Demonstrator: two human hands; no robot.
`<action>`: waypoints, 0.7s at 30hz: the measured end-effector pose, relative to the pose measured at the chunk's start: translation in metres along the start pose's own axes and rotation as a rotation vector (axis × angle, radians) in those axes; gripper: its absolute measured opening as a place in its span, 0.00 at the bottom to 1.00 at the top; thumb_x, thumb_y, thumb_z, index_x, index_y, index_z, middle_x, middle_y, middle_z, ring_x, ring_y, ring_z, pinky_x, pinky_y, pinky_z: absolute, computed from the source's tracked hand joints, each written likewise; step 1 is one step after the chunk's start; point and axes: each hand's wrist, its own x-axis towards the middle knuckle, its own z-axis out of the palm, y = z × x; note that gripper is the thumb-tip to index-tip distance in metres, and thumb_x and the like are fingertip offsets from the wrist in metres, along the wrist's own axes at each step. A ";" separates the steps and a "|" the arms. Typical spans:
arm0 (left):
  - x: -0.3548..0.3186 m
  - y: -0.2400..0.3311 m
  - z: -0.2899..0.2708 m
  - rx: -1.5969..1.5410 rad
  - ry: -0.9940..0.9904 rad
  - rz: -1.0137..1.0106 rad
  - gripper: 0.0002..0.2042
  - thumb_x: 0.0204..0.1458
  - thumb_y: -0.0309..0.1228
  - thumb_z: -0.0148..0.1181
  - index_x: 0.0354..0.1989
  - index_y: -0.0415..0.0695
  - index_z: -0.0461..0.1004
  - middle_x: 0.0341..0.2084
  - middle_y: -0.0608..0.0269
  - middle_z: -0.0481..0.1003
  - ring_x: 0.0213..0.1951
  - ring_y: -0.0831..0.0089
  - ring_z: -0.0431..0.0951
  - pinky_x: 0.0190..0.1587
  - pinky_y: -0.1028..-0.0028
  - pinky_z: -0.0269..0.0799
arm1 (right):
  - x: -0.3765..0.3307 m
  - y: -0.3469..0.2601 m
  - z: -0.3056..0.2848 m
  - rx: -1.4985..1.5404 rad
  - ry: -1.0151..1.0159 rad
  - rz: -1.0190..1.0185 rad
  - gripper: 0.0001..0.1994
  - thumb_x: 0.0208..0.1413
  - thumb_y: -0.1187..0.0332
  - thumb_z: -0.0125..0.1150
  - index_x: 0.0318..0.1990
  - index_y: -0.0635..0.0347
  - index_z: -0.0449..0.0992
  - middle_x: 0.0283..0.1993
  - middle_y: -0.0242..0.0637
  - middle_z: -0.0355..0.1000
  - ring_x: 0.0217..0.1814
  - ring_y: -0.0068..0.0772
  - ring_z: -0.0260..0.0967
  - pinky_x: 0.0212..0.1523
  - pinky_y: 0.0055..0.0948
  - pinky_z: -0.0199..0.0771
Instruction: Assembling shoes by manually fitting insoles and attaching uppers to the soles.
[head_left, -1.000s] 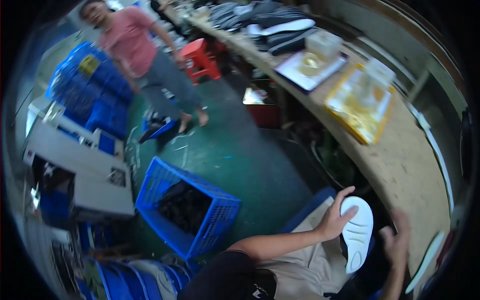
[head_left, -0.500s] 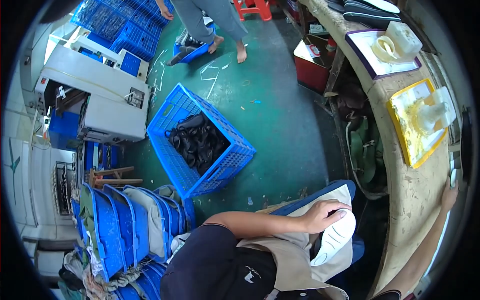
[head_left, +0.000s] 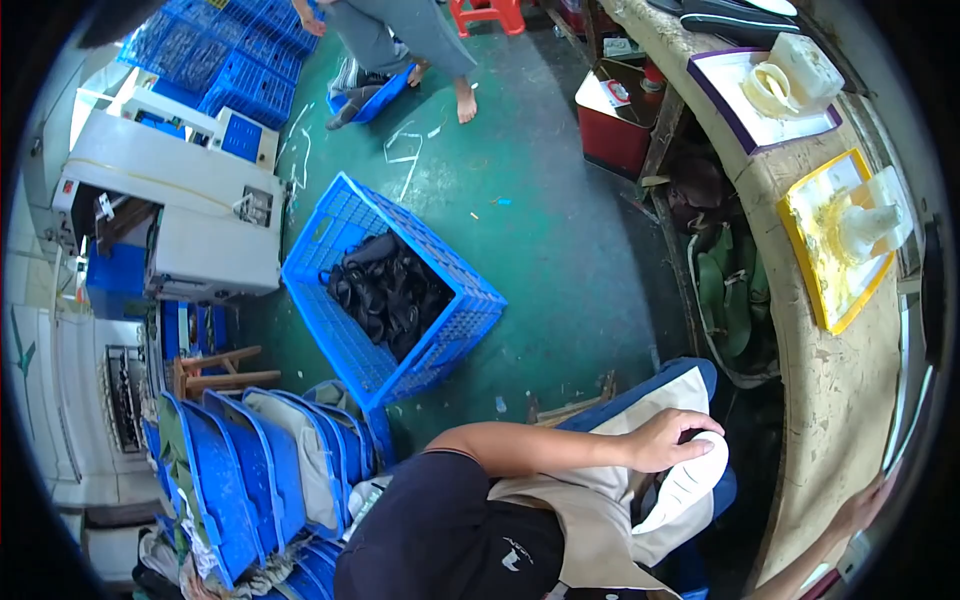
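Note:
My left hand (head_left: 665, 440) is closed on a white shoe sole (head_left: 685, 485) with dark curved grooves, fingers over its upper end and thumb along its edge. The sole is tilted over my lap, above a beige apron (head_left: 580, 525). Something dark shows beside it, partly hidden. My right hand (head_left: 868, 503) is at the outer edge of the workbench (head_left: 815, 430) at far right. Its fingers are blurred, and whether they hold anything is not visible. Farther up the bench, a yellow tray (head_left: 812, 265) smeared with yellowish residue carries a translucent plastic container (head_left: 875, 225).
A purple-edged tray (head_left: 715, 100) holds another container. On the green floor stands a blue crate (head_left: 430, 360) of black shoe parts. Stacked blue bins (head_left: 235, 470) and a grey machine (head_left: 215, 240) are at left. A barefoot person (head_left: 400, 35) stands beyond, near a red box (head_left: 610, 140).
My right hand has moved down along the bench edge toward me, away from a small white thing. My left hand and the sole have shifted slightly right. The person beyond has stepped.

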 end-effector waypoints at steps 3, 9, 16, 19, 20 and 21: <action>0.002 0.007 -0.006 -0.069 -0.066 -0.026 0.13 0.58 0.26 0.58 0.50 0.36 0.77 0.34 0.61 0.79 0.28 0.76 0.70 0.33 0.78 0.67 | -0.091 -0.020 -0.062 -0.041 0.007 -0.505 0.20 0.71 0.66 0.45 0.68 0.53 0.68 0.70 0.40 0.64 0.72 0.43 0.62 0.71 0.39 0.64; 0.002 0.020 0.022 -0.146 -0.163 -0.005 0.13 0.60 0.26 0.57 0.51 0.35 0.76 0.36 0.62 0.79 0.29 0.79 0.70 0.33 0.80 0.67 | -0.154 0.016 -0.065 -0.038 -0.491 -0.083 0.21 0.70 0.67 0.46 0.67 0.63 0.66 0.69 0.49 0.64 0.73 0.48 0.59 0.73 0.47 0.60; -0.027 0.046 0.053 -0.082 -0.233 0.059 0.14 0.60 0.27 0.57 0.52 0.35 0.76 0.36 0.62 0.79 0.30 0.77 0.72 0.36 0.80 0.68 | -0.093 -0.079 -0.024 0.098 -0.377 0.207 0.25 0.66 0.63 0.55 0.67 0.66 0.65 0.67 0.52 0.64 0.70 0.51 0.62 0.71 0.42 0.61; -0.043 0.049 0.053 0.054 -0.254 0.140 0.14 0.61 0.27 0.57 0.53 0.35 0.76 0.36 0.62 0.79 0.32 0.76 0.73 0.38 0.78 0.69 | -0.085 -0.080 0.001 -0.026 -0.366 0.123 0.25 0.66 0.63 0.54 0.67 0.65 0.66 0.68 0.52 0.64 0.70 0.51 0.62 0.71 0.43 0.60; -0.046 0.050 0.053 0.094 -0.263 0.162 0.14 0.61 0.27 0.57 0.53 0.35 0.76 0.36 0.62 0.79 0.32 0.75 0.73 0.39 0.78 0.69 | -0.084 -0.079 0.003 -0.073 -0.365 0.099 0.24 0.66 0.63 0.54 0.67 0.64 0.66 0.68 0.52 0.64 0.70 0.51 0.62 0.71 0.43 0.60; -0.048 0.053 0.050 0.100 -0.257 0.166 0.14 0.61 0.27 0.57 0.53 0.35 0.76 0.36 0.62 0.79 0.32 0.75 0.73 0.39 0.78 0.69 | -0.084 -0.078 0.003 -0.066 -0.362 0.094 0.24 0.66 0.63 0.54 0.67 0.64 0.66 0.68 0.52 0.64 0.70 0.51 0.62 0.71 0.43 0.60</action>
